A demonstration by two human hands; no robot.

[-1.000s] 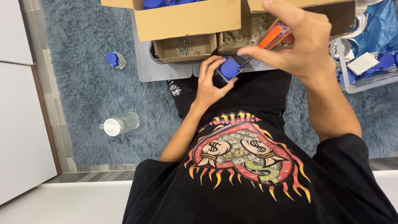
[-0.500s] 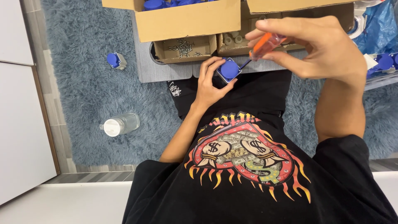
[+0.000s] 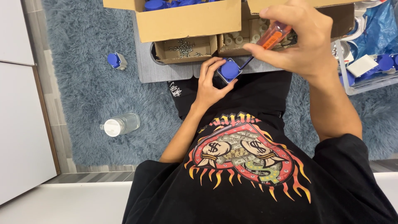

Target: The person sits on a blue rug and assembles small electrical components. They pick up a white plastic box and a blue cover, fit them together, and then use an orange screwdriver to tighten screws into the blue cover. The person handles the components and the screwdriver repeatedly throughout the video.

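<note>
The left hand (image 3: 209, 85) grips a small blue-capped socket part (image 3: 229, 69) on the lap, its fingers curled around the sides. The right hand (image 3: 296, 39) holds an orange-handled screwdriver (image 3: 273, 36), fingers closed on the handle and the dark shaft angled down to the part. Just beyond stand an open cardboard box of screws (image 3: 184, 47) and a second spare part (image 3: 115, 60) on the shaggy rug (image 3: 83, 95)
</note>
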